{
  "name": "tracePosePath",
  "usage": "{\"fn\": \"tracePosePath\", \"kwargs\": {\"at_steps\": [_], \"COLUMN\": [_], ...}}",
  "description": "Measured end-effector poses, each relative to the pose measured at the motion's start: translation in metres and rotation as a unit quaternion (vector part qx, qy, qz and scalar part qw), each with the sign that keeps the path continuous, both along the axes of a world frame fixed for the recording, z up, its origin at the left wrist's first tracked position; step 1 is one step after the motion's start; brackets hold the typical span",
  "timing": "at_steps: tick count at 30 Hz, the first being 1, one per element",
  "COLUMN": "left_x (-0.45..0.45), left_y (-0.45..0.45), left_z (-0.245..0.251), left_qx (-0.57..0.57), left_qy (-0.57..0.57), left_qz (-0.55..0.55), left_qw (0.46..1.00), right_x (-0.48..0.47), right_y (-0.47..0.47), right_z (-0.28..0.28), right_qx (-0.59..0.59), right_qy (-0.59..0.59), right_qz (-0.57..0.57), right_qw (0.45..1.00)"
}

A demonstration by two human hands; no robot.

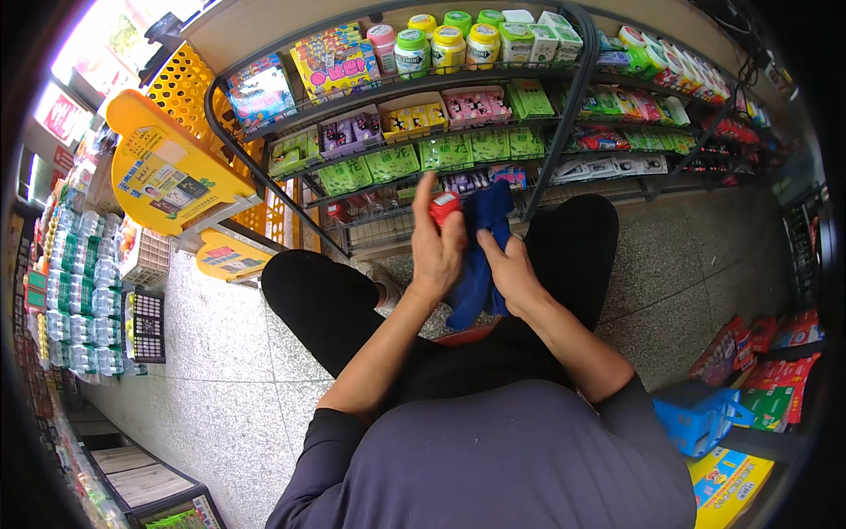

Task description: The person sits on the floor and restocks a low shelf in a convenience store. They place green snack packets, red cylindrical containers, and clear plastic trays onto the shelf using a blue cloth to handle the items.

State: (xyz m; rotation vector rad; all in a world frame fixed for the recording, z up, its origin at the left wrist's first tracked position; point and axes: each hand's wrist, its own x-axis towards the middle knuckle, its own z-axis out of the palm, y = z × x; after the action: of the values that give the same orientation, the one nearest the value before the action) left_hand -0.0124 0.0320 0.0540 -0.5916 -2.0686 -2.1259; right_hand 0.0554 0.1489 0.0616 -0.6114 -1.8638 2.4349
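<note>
Between my knees, in front of the wire display rack, both hands are raised. My left hand grips a small red round container with a pale label on top. A dark blue cloth is pinched under the thumb of my right hand and hangs in folds between both wrists. Boxes of gum and candy fill the rack's tiers; plastic gum jars stand along the top one. Green flat packs line a lower tier just beyond my left fingertips.
At the left stand a yellow display sign, a black plastic crate and stacked bottle packs. A blue plastic basket and a yellow box sit close on my right. Part of a red seat shows below me.
</note>
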Motion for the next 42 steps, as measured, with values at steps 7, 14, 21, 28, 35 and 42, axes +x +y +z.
{"fn": "tracePosePath", "kwargs": {"at_steps": [7,14,21,28,35,42], "left_x": [-0.014,0.009,0.005,-0.018,0.006,-0.01], "left_y": [-0.027,-0.024,0.015,0.016,0.01,0.003], "left_z": [-0.012,-0.008,-0.002,-0.007,0.018,0.109], "left_qx": [-0.227,-0.235,0.122,-0.023,-0.134,-0.03], "left_qy": [0.202,0.14,-0.06,0.046,0.072,0.017], "left_qz": [-0.03,-0.12,-0.014,0.095,-0.112,-0.127], "left_qw": [0.952,0.954,0.991,0.994,0.982,0.991], "right_x": [0.0,-0.022,-0.021,-0.04,-0.023,-0.025], "right_y": [0.015,0.015,-0.012,-0.019,-0.021,0.027], "right_z": [0.0,0.009,0.008,-0.081,-0.081,-0.06], "right_qx": [0.267,-0.207,-0.154,0.238,-0.369,-0.174], "right_qy": [0.198,-0.032,-0.014,0.162,0.115,0.059], "right_qz": [-0.046,0.029,-0.059,-0.142,-0.183,-0.064], "right_qw": [0.942,0.977,0.986,0.947,0.904,0.981]}}
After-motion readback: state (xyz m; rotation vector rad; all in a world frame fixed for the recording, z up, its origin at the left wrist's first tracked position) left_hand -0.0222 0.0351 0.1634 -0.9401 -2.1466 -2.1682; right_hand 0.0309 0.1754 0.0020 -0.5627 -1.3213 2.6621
